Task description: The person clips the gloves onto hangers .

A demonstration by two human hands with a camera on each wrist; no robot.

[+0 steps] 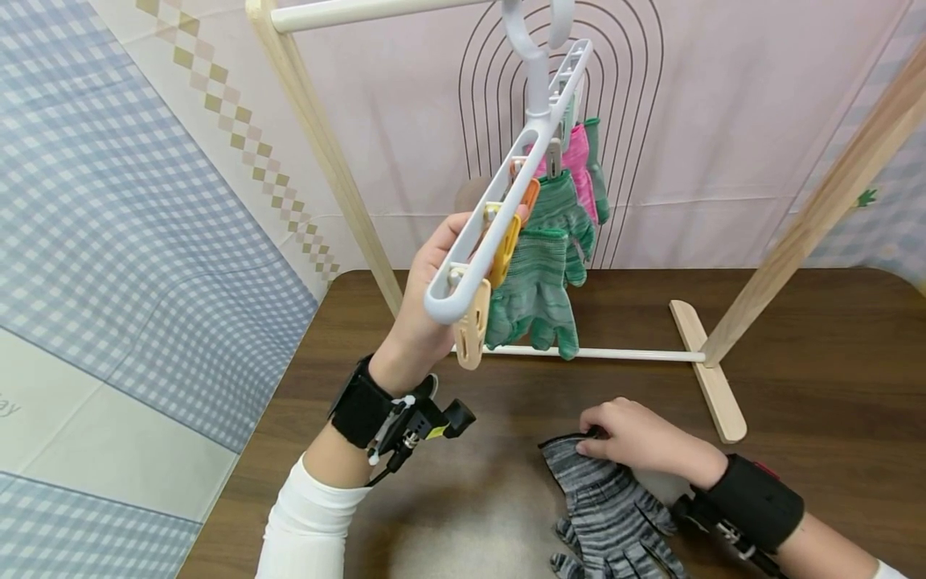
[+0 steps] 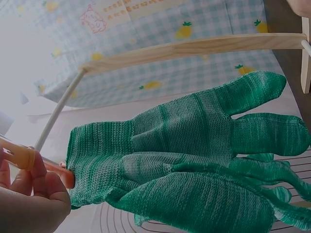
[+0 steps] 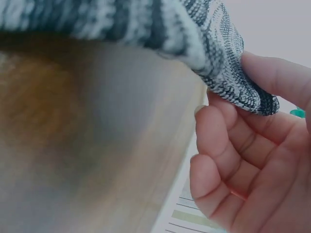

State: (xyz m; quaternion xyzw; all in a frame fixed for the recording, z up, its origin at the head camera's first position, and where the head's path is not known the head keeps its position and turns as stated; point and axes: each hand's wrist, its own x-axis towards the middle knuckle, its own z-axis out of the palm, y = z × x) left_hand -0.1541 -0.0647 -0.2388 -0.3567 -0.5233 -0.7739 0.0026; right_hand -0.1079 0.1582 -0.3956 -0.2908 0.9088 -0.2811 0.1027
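Observation:
In the head view my left hand [image 1: 427, 281] is behind the near end of a white clip hanger [image 1: 473, 249]. Its fingers pinch a yellow clothespin [image 1: 505, 251], which looks yellow-orange in the left wrist view. An orange clothespin [image 2: 63, 174] bites the cuff of a hanging green striped glove [image 2: 180, 136]. A beige clothespin [image 1: 472, 326] dangles at the hanger's near tip. Lower right, my right hand [image 1: 637, 434] pinches the cuff of a grey-and-black striped glove [image 1: 615, 507], thumb on one side and fingers on the other. The glove's fingers point toward me.
Behind the nearest glove hang another green glove [image 1: 557, 193], a pink one [image 1: 579, 165] and a further green one [image 1: 596, 173]. The hanger hooks over a wooden rack with a white top rod [image 1: 376, 11], lower rod [image 1: 622, 354] and wooden foot [image 1: 709, 370] on the brown table [image 1: 817, 346].

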